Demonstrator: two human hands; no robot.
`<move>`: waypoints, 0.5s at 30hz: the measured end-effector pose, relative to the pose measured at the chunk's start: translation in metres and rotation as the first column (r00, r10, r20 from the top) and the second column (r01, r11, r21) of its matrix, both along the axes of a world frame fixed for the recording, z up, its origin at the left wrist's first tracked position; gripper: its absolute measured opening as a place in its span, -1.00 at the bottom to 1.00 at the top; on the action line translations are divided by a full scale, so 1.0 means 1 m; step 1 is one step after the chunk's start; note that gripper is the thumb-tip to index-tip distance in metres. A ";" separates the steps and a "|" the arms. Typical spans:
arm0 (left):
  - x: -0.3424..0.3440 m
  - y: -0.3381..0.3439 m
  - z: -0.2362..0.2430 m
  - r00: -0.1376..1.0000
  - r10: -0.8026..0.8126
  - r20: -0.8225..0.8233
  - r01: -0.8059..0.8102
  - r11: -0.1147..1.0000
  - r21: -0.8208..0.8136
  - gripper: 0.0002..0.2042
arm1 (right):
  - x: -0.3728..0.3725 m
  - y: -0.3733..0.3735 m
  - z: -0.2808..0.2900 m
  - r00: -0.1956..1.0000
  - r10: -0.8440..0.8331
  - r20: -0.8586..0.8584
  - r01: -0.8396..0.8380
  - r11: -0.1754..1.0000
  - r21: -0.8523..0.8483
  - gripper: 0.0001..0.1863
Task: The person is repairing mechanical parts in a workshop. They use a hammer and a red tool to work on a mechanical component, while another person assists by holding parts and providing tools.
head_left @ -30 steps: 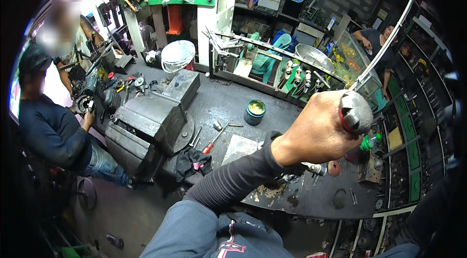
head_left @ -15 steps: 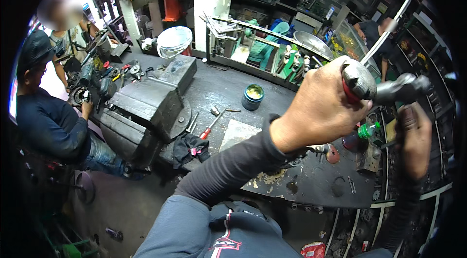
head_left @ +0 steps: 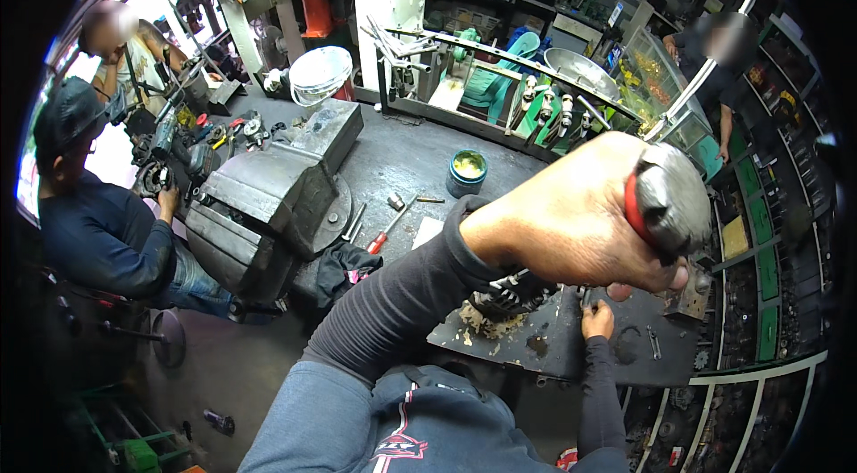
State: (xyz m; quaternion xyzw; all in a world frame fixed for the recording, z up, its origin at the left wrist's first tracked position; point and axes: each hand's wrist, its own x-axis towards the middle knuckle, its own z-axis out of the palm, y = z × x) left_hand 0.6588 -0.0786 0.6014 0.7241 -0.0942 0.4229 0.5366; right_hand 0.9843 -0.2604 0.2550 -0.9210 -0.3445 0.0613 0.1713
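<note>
Left hand (head_left: 571,214) grips grey tool (head_left: 674,196); shaft (head_left: 705,80) points up-right

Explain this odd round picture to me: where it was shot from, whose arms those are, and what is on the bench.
A wide-angle camera on a person's head looks down, so the edges bend. The big arm in the dark sleeve is the wearer's left; the left hand grips a grey knob with a red band, raised near the lens. The right hand rests low on the dark workbench. On the bench lie a large vise, a red-handled screwdriver and a small tub. A seated person works at the left.
</note>
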 end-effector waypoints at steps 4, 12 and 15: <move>-0.004 0.012 0.003 0.999 0.034 -0.016 -0.034 0.999 0.019 -0.77 | -0.014 0.047 0.095 0.804 0.493 -0.332 -0.214 0.761 0.613 -0.38; 0.002 0.016 -0.004 0.963 0.212 0.164 -0.248 0.936 0.249 -0.81 | -0.129 0.080 0.235 0.463 0.886 0.019 -0.846 0.436 0.307 -0.29; 0.017 0.006 -0.011 0.740 0.507 0.442 -0.639 0.735 0.228 -0.79 | -0.138 0.080 0.234 0.480 0.873 0.090 -0.838 0.426 0.340 -0.45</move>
